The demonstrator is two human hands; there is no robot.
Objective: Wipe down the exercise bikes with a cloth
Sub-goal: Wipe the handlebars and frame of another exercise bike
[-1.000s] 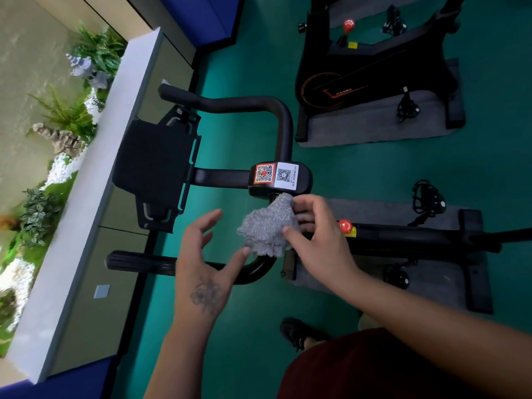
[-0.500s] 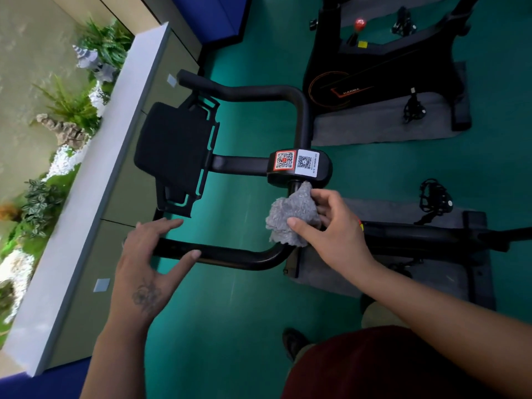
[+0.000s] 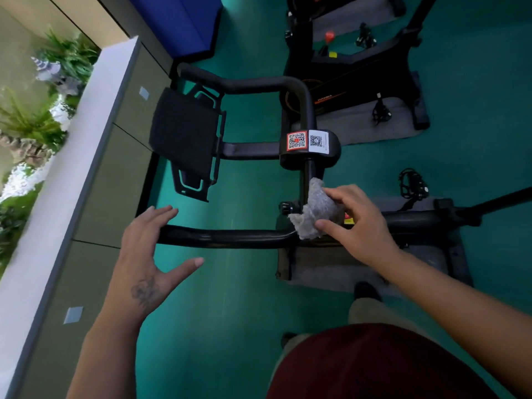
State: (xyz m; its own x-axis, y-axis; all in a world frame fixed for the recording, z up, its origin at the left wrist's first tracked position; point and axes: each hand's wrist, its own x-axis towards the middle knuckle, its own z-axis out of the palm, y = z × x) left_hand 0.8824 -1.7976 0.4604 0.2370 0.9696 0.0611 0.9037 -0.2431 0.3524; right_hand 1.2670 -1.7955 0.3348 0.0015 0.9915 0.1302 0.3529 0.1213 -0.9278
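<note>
2 QR labels on handlebar hub; text illegible.

Grey cloth, black handlebar, teal floor, red-and-white QR stickers.

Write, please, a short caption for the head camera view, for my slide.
Right hand presses a grey cloth against the exercise bike's handlebar; open left hand hovers over its end.

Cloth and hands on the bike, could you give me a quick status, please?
Right hand grips grey cloth against handlebar bend. Left hand open over bar end. Nothing blocking.
</note>
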